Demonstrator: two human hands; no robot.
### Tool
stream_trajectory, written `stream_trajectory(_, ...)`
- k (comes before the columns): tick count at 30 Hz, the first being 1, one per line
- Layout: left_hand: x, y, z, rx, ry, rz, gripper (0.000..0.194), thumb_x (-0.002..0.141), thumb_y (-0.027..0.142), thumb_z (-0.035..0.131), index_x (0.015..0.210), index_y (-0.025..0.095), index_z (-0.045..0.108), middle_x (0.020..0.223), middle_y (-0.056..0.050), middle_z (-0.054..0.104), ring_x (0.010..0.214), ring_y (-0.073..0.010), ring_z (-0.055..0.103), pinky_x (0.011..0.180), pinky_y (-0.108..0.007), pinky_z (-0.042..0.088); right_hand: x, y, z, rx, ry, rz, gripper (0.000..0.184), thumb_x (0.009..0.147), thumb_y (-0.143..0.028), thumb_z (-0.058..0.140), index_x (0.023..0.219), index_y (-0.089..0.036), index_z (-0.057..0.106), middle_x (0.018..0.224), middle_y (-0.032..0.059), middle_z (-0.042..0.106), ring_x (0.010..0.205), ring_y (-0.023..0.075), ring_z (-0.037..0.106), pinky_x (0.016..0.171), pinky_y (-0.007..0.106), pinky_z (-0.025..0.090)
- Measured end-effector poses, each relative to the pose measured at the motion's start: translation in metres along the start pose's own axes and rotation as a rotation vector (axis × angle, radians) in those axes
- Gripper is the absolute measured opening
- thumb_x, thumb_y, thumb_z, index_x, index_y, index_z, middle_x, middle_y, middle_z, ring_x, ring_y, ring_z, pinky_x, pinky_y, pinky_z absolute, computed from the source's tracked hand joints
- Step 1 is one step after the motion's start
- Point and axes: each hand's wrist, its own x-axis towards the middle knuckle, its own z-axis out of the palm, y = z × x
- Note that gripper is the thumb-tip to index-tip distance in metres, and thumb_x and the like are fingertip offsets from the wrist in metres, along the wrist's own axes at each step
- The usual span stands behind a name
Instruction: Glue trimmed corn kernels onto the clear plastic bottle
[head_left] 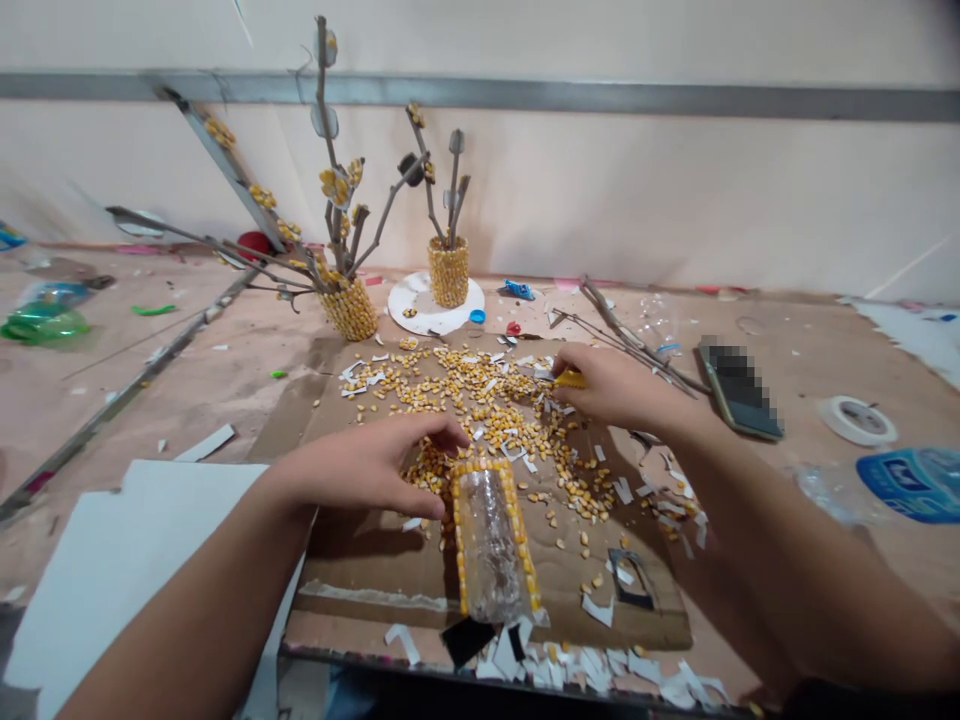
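Left hand spread beside clear cylinder near cardboard edge, right hand pinching yellow object (hands well apart)

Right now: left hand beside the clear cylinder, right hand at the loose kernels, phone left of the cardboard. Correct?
Not quite: the head view shows the phone to the right of the cardboard. The left hand beside the clear cylinder and the right hand at the loose kernels are as you say.
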Motion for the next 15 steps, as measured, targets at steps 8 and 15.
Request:
stream_trajectory(8, 0.011, -0.005, 0.01, 0.009, -0.105, -0.048, 0.051, 0.079, 0.047, 0.083, 0.119, 0.022, 0.064, 0.11, -0.004, 0.069, 0.097, -0.0232, 0.063, 0.082, -0.034, 0.048, -0.003, -0.019, 0.018, -0.055, -0.146, 0.02, 0.018, 0.085, -0.029, 0.073, 0.101, -0.024, 0.076, 0.101, 0.0101, 0.077, 0.091, 0.0287, 0.067, 0.076, 0.042, 0.047)
stream_trajectory(15, 0.02, -0.001, 0.029, -0.017, 0.009, -0.019, 0.048, 0.082, 0.059, 0.076, 0.106, 0.02, 0.063, 0.095, -0.002, 0.065, 0.084, -0.0198, 0.056, 0.073, -0.031, 0.041, -0.005, -0.022, 0.006, -0.021, -0.125, -0.025, 0.02, 0.08, -0.026, 0.076, 0.1, -0.025, 0.076, 0.097, 0.0082, 0.077, 0.087, 0.0261, 0.068, 0.075, 0.039, 0.049)
